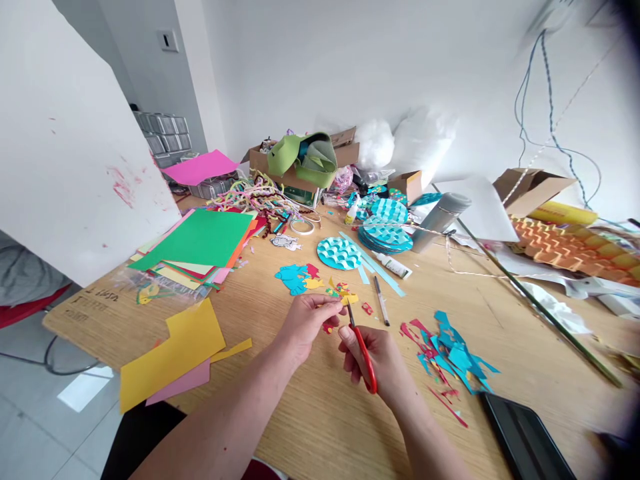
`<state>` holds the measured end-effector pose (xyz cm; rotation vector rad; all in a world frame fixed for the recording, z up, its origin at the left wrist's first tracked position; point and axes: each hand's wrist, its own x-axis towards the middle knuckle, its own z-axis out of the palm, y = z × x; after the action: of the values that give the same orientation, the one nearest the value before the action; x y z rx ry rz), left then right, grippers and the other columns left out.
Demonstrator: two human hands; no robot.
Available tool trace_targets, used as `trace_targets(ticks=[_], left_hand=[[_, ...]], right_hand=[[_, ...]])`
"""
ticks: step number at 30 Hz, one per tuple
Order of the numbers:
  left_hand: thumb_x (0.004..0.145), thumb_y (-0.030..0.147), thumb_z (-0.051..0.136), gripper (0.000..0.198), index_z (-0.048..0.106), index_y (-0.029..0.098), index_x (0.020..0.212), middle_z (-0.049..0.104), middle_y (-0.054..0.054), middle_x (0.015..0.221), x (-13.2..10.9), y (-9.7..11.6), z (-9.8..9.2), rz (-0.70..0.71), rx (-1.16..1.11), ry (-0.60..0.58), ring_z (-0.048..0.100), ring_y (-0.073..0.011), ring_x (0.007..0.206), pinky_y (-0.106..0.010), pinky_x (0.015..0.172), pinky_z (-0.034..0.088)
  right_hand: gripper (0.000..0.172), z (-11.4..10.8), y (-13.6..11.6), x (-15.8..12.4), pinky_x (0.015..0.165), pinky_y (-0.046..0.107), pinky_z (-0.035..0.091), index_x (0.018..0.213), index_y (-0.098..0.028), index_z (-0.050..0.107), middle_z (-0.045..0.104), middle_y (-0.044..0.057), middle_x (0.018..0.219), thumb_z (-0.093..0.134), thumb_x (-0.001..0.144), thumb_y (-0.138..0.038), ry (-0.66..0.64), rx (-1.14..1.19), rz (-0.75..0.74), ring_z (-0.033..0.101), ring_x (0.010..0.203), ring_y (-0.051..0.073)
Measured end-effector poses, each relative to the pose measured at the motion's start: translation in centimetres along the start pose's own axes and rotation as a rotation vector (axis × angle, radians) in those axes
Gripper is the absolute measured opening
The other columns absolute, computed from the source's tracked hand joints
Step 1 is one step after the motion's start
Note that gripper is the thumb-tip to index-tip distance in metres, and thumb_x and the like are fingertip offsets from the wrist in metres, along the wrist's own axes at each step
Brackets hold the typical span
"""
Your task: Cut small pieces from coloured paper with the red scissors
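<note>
R hand [373, 350] closed round red scissors [363, 350], blades pointing approx 11 o'clock, tips just by L hand [303, 323]. L thumb & fingertips pressed tog., can't tell what's btwn. From R hand: pen [381, 300] at 12, blue & red paper scraps [453, 353] at 3, phone/tablet [525, 433] at 4. From L hand: blue cutout [293, 279] approx 12, yellow paper [175, 353] at 9.

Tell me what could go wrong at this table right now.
The blades of the scissors in the right hand sit close to the fingertips of the left hand, so a slip might nick them. The yellow sheet overhangs the edge of the table, so a bump could knock it off.
</note>
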<state>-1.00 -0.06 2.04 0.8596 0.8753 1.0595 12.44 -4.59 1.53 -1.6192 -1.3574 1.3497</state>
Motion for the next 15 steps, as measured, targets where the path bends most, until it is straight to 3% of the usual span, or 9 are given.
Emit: trace_targets(ticks=[15], left_hand=[[0.064,0.028,0.069,0.015,0.068,0.013,0.061,0.061,-0.002,0.061,0.34,0.06,-0.30,0.044,0.088,0.020,0.052,-0.0101,0.057,-0.024,0.059,0.041]], right_hand=[[0.052,-0.12,-0.06,0.06,0.029,0.015,0.028,0.060,-0.015,0.056,0.055,-0.001,0.039,0.064,0.069,-0.066,0.001,-0.008,0.026,0.048,0.028,0.008]])
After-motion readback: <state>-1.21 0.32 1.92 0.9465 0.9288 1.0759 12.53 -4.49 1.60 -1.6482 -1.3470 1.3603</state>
